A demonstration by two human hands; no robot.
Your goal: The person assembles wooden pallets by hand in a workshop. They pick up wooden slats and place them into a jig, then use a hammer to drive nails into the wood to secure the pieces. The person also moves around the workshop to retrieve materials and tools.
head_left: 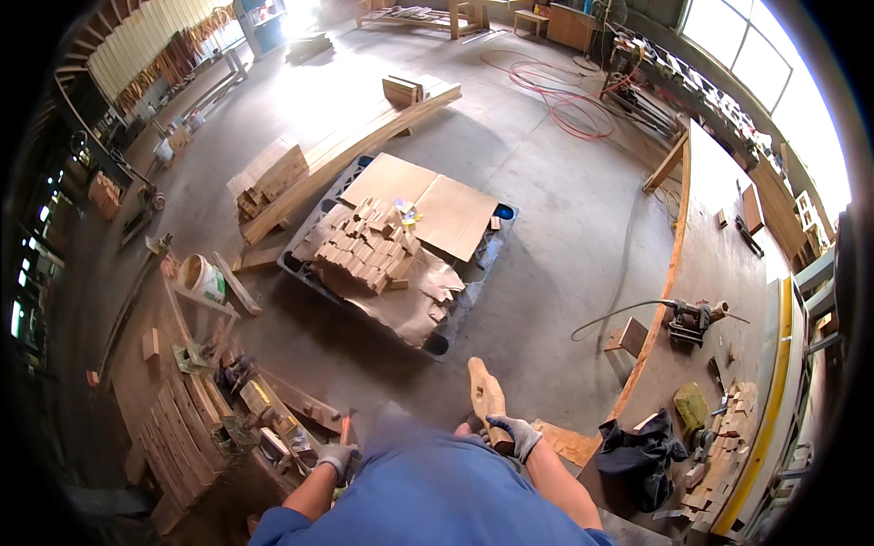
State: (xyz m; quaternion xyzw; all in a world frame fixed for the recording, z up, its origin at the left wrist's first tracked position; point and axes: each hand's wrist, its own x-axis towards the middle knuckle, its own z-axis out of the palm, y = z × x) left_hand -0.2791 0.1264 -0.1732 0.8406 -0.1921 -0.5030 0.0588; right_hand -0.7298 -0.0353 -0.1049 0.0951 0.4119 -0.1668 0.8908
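Observation:
My right hand (515, 435), in a grey work glove, grips the lower end of a shaped piece of light wood (484, 393) that points upward and away from me. My left hand (334, 456), also gloved, hangs low beside my blue shirt, close to a cluttered low bench (196, 423); its fingers look curled, and whether it holds anything is unclear. Ahead on the concrete floor lies a dark pallet (473, 268) covered with cardboard sheets and a heap of small wooden blocks (364, 246).
A long workbench (719, 273) curves along my right with a power tool (692, 318), a dark cloth (637, 450) and small wood pieces. Planks (364, 136) lie beyond the pallet. A white bucket (202, 278) stands left. A red hose (569, 105) coils on the far floor.

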